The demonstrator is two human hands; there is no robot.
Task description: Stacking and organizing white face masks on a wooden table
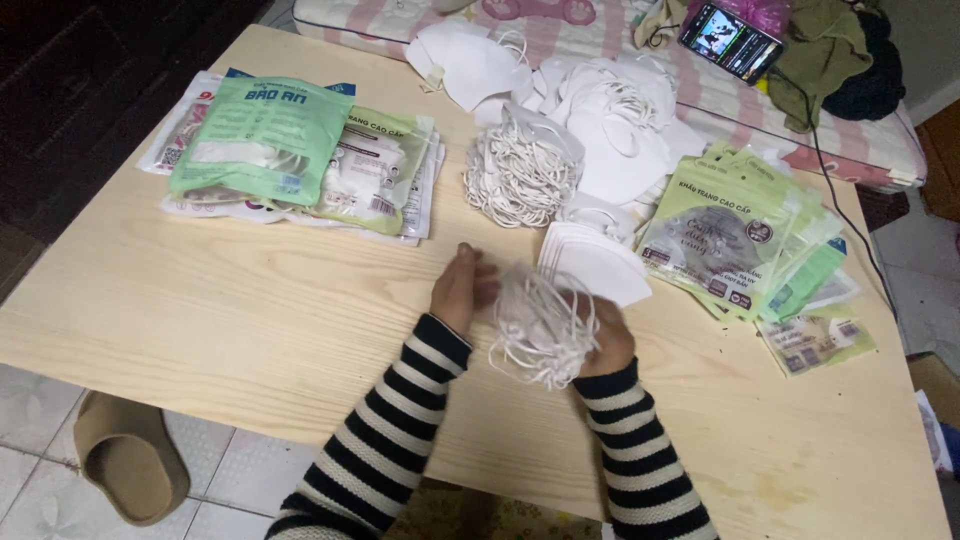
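The person's right hand (pixel 606 340) held a tangled bundle of white face masks with thin elastic loops (pixel 540 325) just above the light wooden desk (pixel 250 310), near its front middle. Its grip was closed on the right side of the bundle, with the fingers mostly hidden behind the loops. The left hand (pixel 462 288) was touching the left edge of the same bundle; its fingers were curled, but I could not tell if its grip really pinched a mask. Both arms wore black-and-white striped sleeves.

Just behind the bundle lay a neat stack of folded white masks (pixel 595 262). Further back was a loose pile of white masks (pixel 600 130). Green printed plastic packets (pixel 270 150) lay at the left, and flat green packets (pixel 730 235) at the right.
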